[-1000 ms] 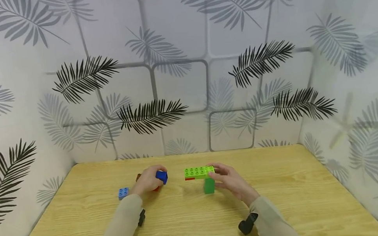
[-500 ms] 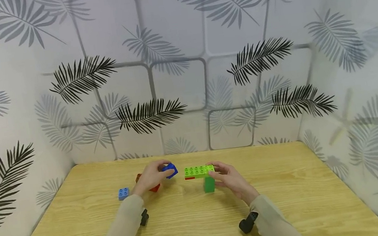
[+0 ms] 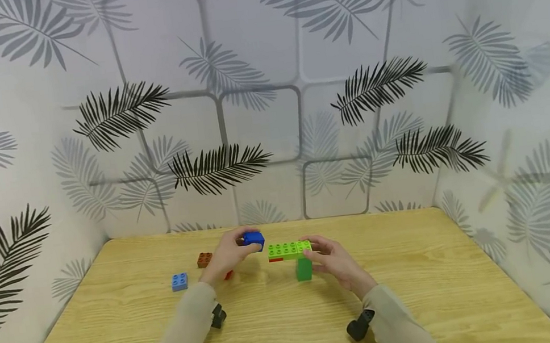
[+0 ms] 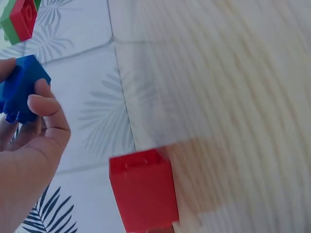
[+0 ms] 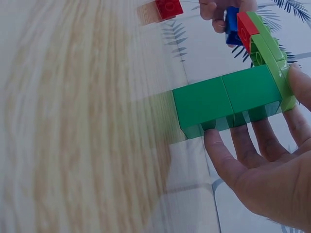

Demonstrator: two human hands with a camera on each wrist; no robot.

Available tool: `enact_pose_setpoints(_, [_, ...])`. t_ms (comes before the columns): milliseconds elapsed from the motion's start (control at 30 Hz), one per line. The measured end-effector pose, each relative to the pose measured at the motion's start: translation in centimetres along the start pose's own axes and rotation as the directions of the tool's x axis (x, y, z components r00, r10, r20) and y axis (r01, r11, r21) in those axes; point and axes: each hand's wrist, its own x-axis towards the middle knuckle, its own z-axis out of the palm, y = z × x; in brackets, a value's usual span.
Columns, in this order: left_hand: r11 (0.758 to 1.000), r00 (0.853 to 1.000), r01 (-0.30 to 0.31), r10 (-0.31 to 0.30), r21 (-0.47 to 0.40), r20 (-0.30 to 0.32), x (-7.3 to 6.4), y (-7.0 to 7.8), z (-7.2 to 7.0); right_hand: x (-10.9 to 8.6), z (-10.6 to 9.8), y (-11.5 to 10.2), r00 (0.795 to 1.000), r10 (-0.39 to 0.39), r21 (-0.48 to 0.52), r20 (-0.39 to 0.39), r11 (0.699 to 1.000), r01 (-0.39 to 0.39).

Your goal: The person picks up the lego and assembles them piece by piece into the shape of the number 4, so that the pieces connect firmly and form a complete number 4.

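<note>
My left hand (image 3: 227,253) pinches a dark blue toy brick (image 3: 254,240) between thumb and fingers, raised over the table just left of the lime-green bricks. My right hand (image 3: 338,261) holds the right end of a built piece. That piece has two dark green bricks (image 5: 204,104) stacked as an upright column, with lime-green studded bricks (image 3: 283,250) reaching out leftward from its top. A small red brick (image 5: 248,31) sits under their free left end. In the right wrist view the fingers lie along the column and the thumb is on the lime-green top.
A red brick (image 4: 146,191) stands on the wooden table (image 3: 274,332), partly hidden behind my left hand in the head view. To its left are a brown brick (image 3: 205,259) and a light blue brick (image 3: 179,281). Patterned walls enclose the back and sides.
My left hand has lifted the dark blue brick and carried it right, up close to the lime-green end, turning it on the way. The brown brick is now uncovered. My right hand stays put.
</note>
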Motion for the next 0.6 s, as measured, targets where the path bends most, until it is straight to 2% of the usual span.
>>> enact_pose_setpoints(267, [0.992,0.996,-0.073,0.066,-0.107,-0.067,0.3,0.4,1.2,0.0,0.1,0.2,1.000,-0.017,0.005,0.026,1.000,0.017])
enact_pose_setpoints(467, [0.983,0.983,-0.151,0.139,-0.103,-0.117,0.3,0.8,2.1,0.0,0.1,0.2,1.000,-0.008,0.005,0.012,1.000,0.008])
enact_pose_setpoints(600, [0.977,0.974,-0.200,0.190,-0.077,-0.121,0.4,1.1,2.7,0.0,0.1,0.2,1.000,-0.002,-0.011,-0.001,1.000,0.002])
